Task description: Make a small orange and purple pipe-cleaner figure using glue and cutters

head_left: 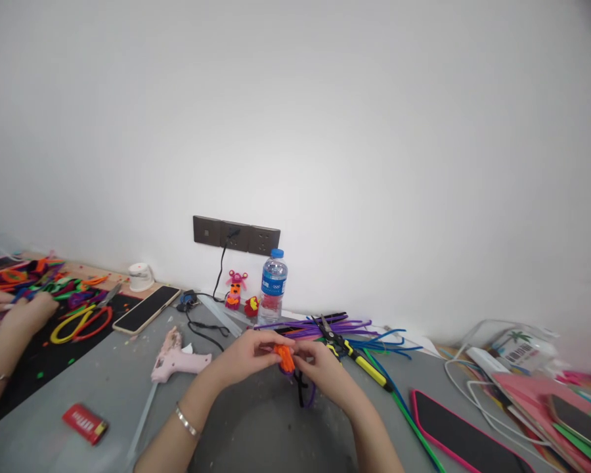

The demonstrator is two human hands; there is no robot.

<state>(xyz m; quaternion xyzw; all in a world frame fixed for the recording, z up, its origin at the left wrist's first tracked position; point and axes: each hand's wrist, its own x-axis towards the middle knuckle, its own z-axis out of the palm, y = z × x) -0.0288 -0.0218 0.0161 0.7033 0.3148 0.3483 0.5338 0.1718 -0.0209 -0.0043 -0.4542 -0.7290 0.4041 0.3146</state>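
Note:
My left hand [249, 358] and my right hand [322, 368] meet over the grey table [256, 433], both pinching a small orange pipe-cleaner piece [285, 358]. Purple and black pipe-cleaner strands [304, 393] hang from it between my palms. A silver bracelet [186, 422] circles my left wrist. Just behind my right hand lie yellow-handled pliers [357, 358] on a spread of purple and blue pipe cleaners [345, 328].
A pink glue gun [177, 360], a red lighter [85, 423], a phone [145, 309], a water bottle [274, 284] and small pipe-cleaner figures [235, 289] lie to the left and behind. Another person's hands [22, 314] work among coloured pipe cleaners at far left. A pink-cased phone [460, 435] and cables lie right.

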